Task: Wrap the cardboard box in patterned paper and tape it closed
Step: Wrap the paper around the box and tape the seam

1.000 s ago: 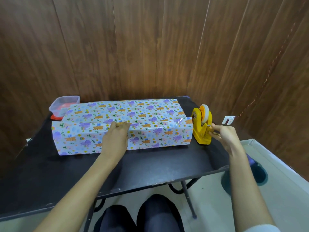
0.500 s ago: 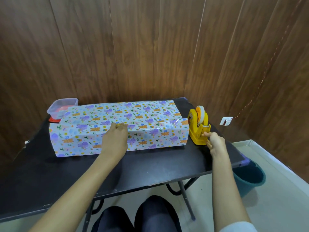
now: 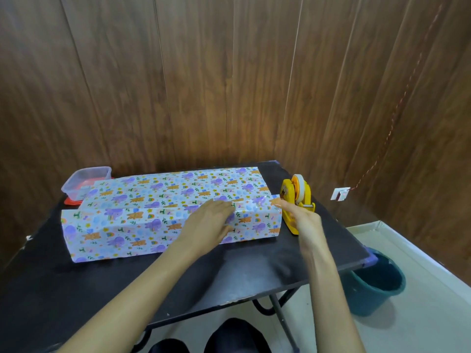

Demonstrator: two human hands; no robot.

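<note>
The long box [image 3: 142,225], covered in white paper with purple and orange prints, lies across the black table [image 3: 229,273]. The paper's seam runs along its top front edge. My left hand [image 3: 209,222] lies flat on that seam right of the middle, fingers straight, pressing the overlap down. A glossy patch of clear tape [image 3: 252,205] shows on the seam by the right end. My right hand [image 3: 303,220] hovers at the box's right end in front of the yellow tape dispenser [image 3: 298,192]. Its thumb and forefinger pinch a short clear tape strip that is hard to make out.
A clear plastic container [image 3: 84,182] on a red lid stands at the back left, behind the box. Wood-panel walls close in behind and to the right. A teal bucket [image 3: 377,281] stands on the floor under the table's right corner. A white wall socket [image 3: 340,193] is beyond the dispenser.
My right hand left the dispenser's front and moved left and up to the box's right end. My left hand slid right along the seam.
</note>
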